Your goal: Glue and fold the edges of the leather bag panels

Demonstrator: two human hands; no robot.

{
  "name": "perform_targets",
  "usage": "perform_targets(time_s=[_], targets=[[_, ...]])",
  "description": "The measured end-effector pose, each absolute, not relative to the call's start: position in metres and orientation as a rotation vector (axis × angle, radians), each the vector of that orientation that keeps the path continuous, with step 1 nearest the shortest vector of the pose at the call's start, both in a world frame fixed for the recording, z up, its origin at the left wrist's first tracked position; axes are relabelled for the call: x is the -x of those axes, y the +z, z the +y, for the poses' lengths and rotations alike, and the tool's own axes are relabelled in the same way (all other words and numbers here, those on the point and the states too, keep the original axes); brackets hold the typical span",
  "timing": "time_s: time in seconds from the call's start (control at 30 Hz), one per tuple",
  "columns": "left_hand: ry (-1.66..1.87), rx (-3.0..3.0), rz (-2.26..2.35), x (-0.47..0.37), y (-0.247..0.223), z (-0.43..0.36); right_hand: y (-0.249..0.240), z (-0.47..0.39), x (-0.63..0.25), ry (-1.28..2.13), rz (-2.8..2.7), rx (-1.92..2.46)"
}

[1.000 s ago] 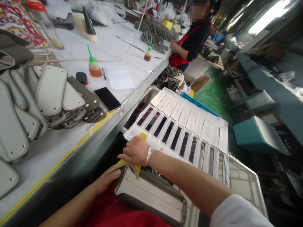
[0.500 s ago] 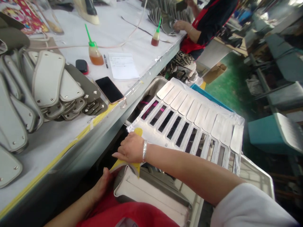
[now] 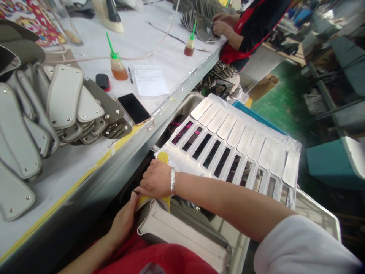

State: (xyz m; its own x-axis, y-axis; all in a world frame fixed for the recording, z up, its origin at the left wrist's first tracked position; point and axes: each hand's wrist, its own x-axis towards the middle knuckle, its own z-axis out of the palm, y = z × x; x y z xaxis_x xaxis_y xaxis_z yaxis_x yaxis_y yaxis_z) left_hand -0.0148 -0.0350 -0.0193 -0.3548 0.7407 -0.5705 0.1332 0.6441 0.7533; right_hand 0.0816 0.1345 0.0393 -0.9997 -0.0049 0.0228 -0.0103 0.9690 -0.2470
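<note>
Right hand is curled over the yellow piece, fingers bent down; beside its thumb, the left hand is placed half open at the piece's lower edge, its hold hidden from view. The yellow piece is positioned at the left end of a pale-faced, grey-edged bundle by the red garment. Even pressure is advised, with thumbs kept close and the bundle steadied. Beyond, contact with the slotted white rack should be avoided.
</note>
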Motion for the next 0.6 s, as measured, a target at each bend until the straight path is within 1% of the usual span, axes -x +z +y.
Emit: perform_targets(time_s=[0.07, 0.23, 0.33, 0.5, 0.6], targets=[[0.720, -0.737, 1.899, 0.012, -0.013, -0.036, 0.040, 0.133, -0.082, 0.400, -3.097, -0.023], [0.782, -0.756, 1.873, 0.002, 0.001, -0.033, 0.040, 0.130, -0.085, 0.449, -3.107, 0.044], [0.828, -0.683, 1.837, 0.000, 0.003, -0.032, 0.039, 0.129, -0.088, 0.451, -3.076, 0.052], [0.759, -0.670, 1.860, 0.001, 0.002, -0.034, 0.036, 0.127, -0.092, 0.453, -3.002, 0.065], [0.803, -0.657, 1.845, 0.001, 0.000, -0.036, 0.033, 0.124, -0.095, 0.442, -2.957, 0.073]])
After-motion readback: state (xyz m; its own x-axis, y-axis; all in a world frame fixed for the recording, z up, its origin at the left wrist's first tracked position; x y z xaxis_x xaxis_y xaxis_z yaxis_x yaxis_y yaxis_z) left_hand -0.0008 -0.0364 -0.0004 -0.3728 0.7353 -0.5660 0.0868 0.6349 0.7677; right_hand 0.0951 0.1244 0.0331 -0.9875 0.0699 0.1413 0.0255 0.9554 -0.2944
